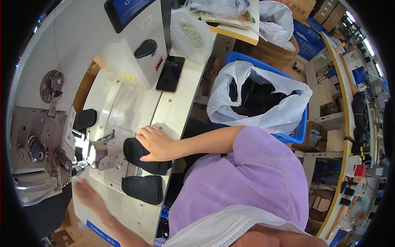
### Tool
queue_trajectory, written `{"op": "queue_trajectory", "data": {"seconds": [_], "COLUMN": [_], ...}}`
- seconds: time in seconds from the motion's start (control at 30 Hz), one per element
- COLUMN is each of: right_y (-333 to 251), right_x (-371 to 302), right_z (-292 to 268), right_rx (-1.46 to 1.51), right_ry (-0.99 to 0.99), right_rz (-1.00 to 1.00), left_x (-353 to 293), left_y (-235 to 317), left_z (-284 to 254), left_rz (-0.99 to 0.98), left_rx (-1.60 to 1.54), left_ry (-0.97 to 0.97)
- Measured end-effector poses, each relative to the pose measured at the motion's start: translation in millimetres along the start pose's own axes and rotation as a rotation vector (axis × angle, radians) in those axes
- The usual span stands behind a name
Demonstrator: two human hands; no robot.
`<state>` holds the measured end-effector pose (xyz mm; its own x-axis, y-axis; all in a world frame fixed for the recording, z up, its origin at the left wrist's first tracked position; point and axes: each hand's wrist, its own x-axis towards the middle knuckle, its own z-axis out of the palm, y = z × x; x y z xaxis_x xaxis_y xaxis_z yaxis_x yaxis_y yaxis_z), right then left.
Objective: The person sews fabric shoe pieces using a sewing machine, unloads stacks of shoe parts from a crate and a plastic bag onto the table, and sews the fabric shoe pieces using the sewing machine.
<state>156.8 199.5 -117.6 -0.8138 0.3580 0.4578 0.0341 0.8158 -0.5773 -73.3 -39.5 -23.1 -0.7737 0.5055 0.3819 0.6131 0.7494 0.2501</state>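
Black cloth piece [144,158]: lay on the white machine table [135,105], near its front edge, under the person's right hand, just right of the metal sewing head.
Right hand [155,143]: rested palm down on the upper black cloth piece, fingers curled loosely over its top edge, pressing rather than gripping it.
Left hand [87,193]: blurred, low at the left of the table beside the sewing head; whether it was open or held anything could not be told.
Second black piece [144,188]: lay flat on the table just below the first, apart from both hands.
Sewing head [98,154]: a shiny metal block with a lit work spot, touching or nearly touching the left end of the held cloth piece.
Machine body [37,140]: grey metal plate with knobs and a round wheel, at the far left.
Phone [170,74]: dark, lying flat on the table's far side, well apart from the hands.
Control box [135,45]: white, with a dark screen and a black knob, standing behind the work spot.
Blue crate [302,123]: stood to the right of the table, lined with a white plastic bag [255,115] holding more dark cloth.
In the way: the right forearm crossed the table edge; the purple sleeve [247,181] covered the lower middle of the view.
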Motion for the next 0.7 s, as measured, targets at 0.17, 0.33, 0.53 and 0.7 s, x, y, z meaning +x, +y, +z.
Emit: {"op": "queue_trajectory", "data": {"seconds": [0.17,0.33,0.53,0.7], "right_y": [-13,-11,-45,-97], "right_x": [0,4,47,60], "right_z": [4,11,-33,-29], "right_rx": [0.034,-0.013,0.417,0.861], "right_ry": [0.125,0.196,0.376,-0.245], "right_rz": [-0.135,-0.247,-0.288,-0.234], "left_x": [-154,-156,-113,-109], "left_y": [73,99,73,123], "left_z": [7,14,-28,-47], "left_rz": [-0.057,0.224,-0.866,-0.478], "left_rx": [-0.132,0.08,-1.725,-1.545], "left_ry": [-0.442,0.137,-0.017,0.028]}}
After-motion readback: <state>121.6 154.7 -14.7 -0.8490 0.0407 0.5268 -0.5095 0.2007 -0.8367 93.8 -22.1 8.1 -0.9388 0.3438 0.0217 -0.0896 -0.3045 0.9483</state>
